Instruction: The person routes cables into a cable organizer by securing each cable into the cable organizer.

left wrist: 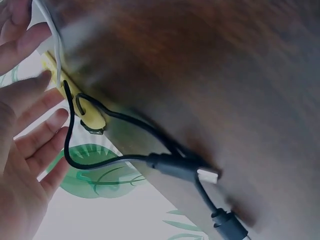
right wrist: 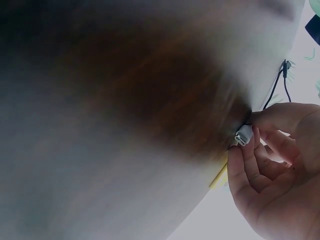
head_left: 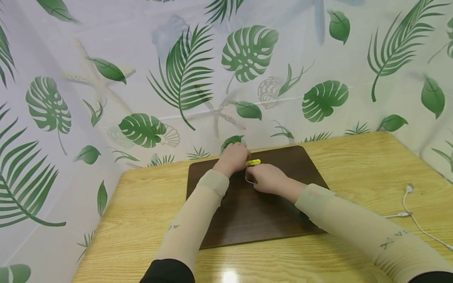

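Over the far part of a dark brown board (head_left: 247, 214), both hands are close together. My left hand (head_left: 233, 157) pinches a yellow strip (left wrist: 89, 112) between thumb and fingers; its right end (head_left: 254, 162) sticks out towards the other hand. A black cable (left wrist: 142, 125) loops at the strip, and its dark plugs (left wrist: 177, 167) hang over the board in the left wrist view. My right hand (head_left: 270, 179) pinches a white cable plug (right wrist: 244, 135) between thumb and fingertips. The white cable (left wrist: 54, 37) runs past the strip.
The board lies on a light wooden table (head_left: 148, 204). Another white cable (head_left: 419, 226) with plugs lies on the table at the right. A leaf-patterned cloth (head_left: 283, 94) hangs behind the table and along its sides.
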Tool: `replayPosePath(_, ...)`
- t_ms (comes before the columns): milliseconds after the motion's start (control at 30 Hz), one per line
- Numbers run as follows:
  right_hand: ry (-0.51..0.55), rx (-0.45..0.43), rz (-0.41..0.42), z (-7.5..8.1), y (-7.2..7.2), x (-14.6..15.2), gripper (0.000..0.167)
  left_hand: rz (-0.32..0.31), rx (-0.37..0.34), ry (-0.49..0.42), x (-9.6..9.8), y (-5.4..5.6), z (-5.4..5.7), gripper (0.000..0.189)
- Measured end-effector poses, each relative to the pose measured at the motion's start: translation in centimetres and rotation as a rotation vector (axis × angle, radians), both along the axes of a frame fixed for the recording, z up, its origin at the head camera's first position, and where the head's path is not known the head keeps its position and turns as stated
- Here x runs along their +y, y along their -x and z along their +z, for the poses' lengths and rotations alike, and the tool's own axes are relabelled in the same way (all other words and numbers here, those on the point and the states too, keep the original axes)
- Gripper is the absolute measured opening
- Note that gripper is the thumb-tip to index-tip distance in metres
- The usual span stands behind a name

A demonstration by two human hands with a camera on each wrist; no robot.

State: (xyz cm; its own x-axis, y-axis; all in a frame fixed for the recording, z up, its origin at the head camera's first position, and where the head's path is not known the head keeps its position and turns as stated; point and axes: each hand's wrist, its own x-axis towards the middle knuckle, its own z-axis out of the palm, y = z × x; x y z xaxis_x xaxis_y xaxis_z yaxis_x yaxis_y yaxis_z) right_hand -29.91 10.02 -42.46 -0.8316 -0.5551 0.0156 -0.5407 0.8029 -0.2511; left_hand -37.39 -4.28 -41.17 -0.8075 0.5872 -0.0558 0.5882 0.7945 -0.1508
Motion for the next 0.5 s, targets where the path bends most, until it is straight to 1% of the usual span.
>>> replayPosePath(167,-0.007,-0.008,-0.002,-0.08,0.08,0.03,0.014,0.017,-0.003,-0.004,0.38,0.18,0.07,0.017)
replayPosePath(367,-0.005,-0.005,0.003,0.07,0.0,0.07,0.013,0.03,0.009,-0.029,0.76,0.29,0.12,0.018)
replayPosePath(500,-0.009,-0.009,0.002,0.16,0.06,0.08,0.012,0.038,-0.002,-0.045,0.88,0.34,0.17,0.017)
